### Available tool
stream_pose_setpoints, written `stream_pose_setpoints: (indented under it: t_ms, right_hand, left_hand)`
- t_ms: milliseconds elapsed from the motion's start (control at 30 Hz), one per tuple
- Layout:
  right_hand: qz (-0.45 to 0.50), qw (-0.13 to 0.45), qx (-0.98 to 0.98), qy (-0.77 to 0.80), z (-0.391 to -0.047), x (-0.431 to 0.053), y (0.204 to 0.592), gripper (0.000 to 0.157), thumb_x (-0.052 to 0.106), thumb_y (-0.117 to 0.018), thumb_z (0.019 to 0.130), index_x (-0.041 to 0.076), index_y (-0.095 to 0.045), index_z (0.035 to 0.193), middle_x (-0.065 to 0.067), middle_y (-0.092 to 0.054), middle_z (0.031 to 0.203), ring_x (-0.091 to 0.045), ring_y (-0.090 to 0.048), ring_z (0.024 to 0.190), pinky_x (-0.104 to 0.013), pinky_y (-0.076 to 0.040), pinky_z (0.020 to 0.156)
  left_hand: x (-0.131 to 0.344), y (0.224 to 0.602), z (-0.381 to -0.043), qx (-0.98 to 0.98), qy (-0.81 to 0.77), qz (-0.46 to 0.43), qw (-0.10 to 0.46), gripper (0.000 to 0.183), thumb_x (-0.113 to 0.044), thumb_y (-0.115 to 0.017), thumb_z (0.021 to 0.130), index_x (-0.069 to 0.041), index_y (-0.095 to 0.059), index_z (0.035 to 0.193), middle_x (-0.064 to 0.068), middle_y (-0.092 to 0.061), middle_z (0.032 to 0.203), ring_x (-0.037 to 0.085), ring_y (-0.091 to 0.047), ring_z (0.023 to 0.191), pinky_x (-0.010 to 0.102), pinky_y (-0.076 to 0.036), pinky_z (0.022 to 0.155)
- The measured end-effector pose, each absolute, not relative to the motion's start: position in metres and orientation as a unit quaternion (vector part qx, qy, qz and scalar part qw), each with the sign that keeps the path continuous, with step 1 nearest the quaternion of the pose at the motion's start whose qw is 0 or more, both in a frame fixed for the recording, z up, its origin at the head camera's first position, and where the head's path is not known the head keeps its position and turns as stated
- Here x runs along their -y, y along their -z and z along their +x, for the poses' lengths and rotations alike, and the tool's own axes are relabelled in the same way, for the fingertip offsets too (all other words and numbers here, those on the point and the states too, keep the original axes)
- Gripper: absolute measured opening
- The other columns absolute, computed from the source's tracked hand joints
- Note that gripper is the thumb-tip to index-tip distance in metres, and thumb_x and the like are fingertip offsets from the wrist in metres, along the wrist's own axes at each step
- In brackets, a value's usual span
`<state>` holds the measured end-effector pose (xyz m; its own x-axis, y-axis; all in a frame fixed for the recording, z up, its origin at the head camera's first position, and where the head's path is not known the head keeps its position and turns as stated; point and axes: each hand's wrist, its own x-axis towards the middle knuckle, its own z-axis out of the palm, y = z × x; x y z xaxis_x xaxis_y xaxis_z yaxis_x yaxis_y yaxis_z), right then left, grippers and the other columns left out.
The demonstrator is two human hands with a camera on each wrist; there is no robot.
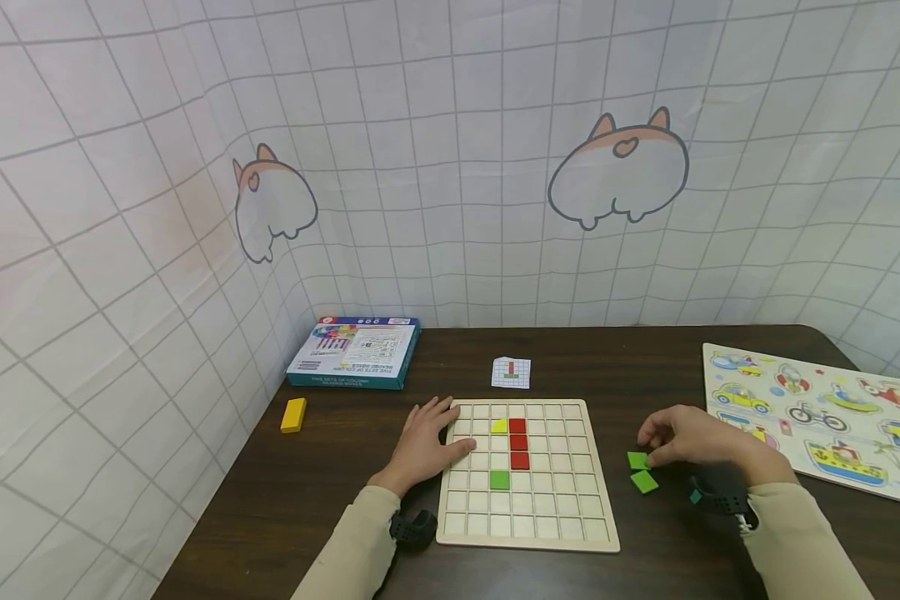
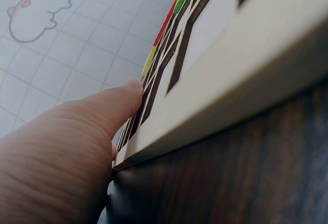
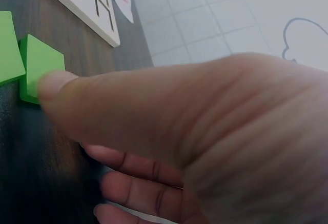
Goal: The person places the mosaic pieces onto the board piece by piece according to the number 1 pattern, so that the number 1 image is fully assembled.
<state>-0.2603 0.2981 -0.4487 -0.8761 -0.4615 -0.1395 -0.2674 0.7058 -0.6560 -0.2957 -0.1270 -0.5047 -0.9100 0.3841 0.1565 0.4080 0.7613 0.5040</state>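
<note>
A square wooden grid board (image 1: 525,504) lies on the table, bearing three red tiles (image 1: 518,443) in a column, a yellow piece (image 1: 499,426) at their upper left and a green tile (image 1: 499,480) at their lower left. My left hand (image 1: 426,442) rests on the board's upper left edge, its thumb (image 2: 115,106) extended over the rim. Right of the board, my right hand (image 1: 693,437) is over two loose green tiles, with its thumb (image 3: 77,93) touching the farther tile (image 3: 43,60). The nearer green tile (image 1: 644,482) lies against it. My right index finger is hidden in the wrist view.
Behind the board lies a small pattern card (image 1: 511,372). A boxed set (image 1: 354,353) sits at the back left, with a yellow block (image 1: 293,415) in front of it. A picture board of vehicles (image 1: 817,417) lies at the right. A gridded cloth (image 1: 450,167) hangs behind.
</note>
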Motion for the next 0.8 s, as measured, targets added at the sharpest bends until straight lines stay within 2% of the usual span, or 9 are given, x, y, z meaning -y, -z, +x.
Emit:
stream_pose_setpoints:
  t_ms: [167, 433, 800]
  right_hand:
    - [-0.203, 0.149, -0.911, 0.328, -0.2604, -0.2963, 0.4515, 0.023, 0.012, -0.08, 0.078, 0.007, -0.068, 0.097, 0.0, -0.058, 0.084, -0.017, -0.05, 0.078, -0.026, -0.045, 0.063]
    - [-0.21, 0.137, -0.915, 0.317, -0.2619, -0.2927, 0.4534, 0.018, 0.011, -0.077, 0.08, 0.01, -0.069, 0.096, 0.002, -0.056, 0.08, -0.015, -0.049, 0.074, -0.025, -0.042, 0.06]
    - [-0.208, 0.128, -0.918, 0.313, -0.2634, -0.2923, 0.4568, 0.016, 0.017, -0.077, 0.083, 0.011, -0.069, 0.095, 0.003, -0.055, 0.076, -0.011, -0.049, 0.067, -0.024, -0.039, 0.056]
  left_hand:
    - [0.1268, 0.5043, -0.2954, 0.938, 0.273, -0.212, 0.021, 0.072, -0.053, -0.064, 0.09, -0.01, -0.048, 0.146, 0.009, -0.037, 0.155, 0.031, -0.023, 0.147, 0.054, -0.008, 0.12]
    - [0.1265, 0.5032, -0.2952, 0.939, 0.272, -0.21, 0.021, 0.072, -0.053, -0.063, 0.09, -0.011, -0.047, 0.146, 0.008, -0.037, 0.155, 0.03, -0.023, 0.147, 0.054, -0.008, 0.12]
    - [0.1265, 0.5032, -0.2945, 0.938, 0.274, -0.211, 0.019, 0.072, -0.053, -0.064, 0.09, -0.01, -0.048, 0.146, 0.008, -0.036, 0.155, 0.03, -0.023, 0.147, 0.053, -0.008, 0.121]
